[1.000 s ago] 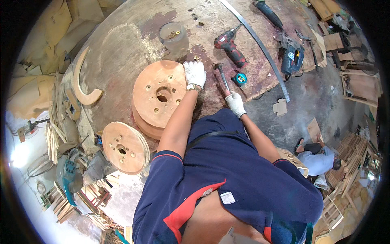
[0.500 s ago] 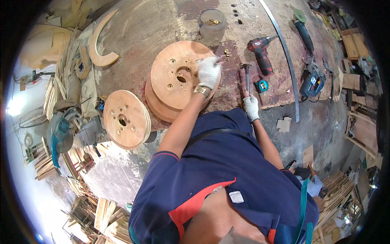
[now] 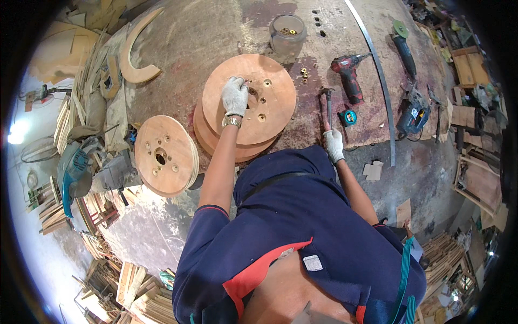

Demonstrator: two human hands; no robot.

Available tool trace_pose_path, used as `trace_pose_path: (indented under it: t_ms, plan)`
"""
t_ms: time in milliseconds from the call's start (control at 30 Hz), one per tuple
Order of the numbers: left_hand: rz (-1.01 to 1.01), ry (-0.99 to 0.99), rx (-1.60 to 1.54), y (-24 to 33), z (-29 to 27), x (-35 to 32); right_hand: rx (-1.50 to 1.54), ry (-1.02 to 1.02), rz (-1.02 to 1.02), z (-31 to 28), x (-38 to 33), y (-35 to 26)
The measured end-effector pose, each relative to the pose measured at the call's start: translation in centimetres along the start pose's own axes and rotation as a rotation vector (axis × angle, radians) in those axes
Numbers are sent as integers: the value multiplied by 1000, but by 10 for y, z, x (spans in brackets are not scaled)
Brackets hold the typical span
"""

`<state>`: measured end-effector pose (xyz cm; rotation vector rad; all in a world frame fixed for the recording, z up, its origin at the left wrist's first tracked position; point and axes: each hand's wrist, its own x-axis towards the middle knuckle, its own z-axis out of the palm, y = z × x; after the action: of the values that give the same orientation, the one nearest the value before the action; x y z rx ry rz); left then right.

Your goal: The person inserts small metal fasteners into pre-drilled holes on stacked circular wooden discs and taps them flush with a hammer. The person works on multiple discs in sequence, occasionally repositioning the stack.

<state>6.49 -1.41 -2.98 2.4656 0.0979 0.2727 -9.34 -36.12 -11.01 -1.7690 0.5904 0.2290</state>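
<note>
My left hand (image 3: 234, 97), in a white knit glove with a watch at the wrist, is on the upper face of a round wooden disc (image 3: 276, 97). Its fingers are curled together left of the disc's centre hole; anything in them is hidden. Several small holes, some with inserts, ring that centre. Beneath lies another wooden disc (image 3: 205, 135), partly covered. At the table's front edge my gloved right hand (image 3: 334, 143) grips the handle of a hammer (image 3: 328, 108), its head pointing away from me. Small brass inserts (image 3: 304, 74) lie loose right of the disc.
A clear tub (image 3: 288, 40) with brass pieces stands behind. To the right are a red-black cordless drill (image 3: 348, 78), tape measure (image 3: 348, 116), metal strip (image 3: 380, 81), angle grinder (image 3: 403, 51) and jigsaw (image 3: 414, 113). Stacked discs (image 3: 181, 162) and a curved wooden piece (image 3: 129, 56) are left.
My left hand has moved left across the top disc, from its right side to left of the centre hole. The disc's holes have shifted round. My right hand stays on the hammer.
</note>
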Motion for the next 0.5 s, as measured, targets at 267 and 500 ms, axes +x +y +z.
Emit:
trace_pose_path:
  t_ms: [267,500]
  plan:
    - [257,28,185,-6,8,4,2,-3,26,1,-4,-8]
    - [384,54,238,-5,8,-4,-52,15,0,4,-4,-7]
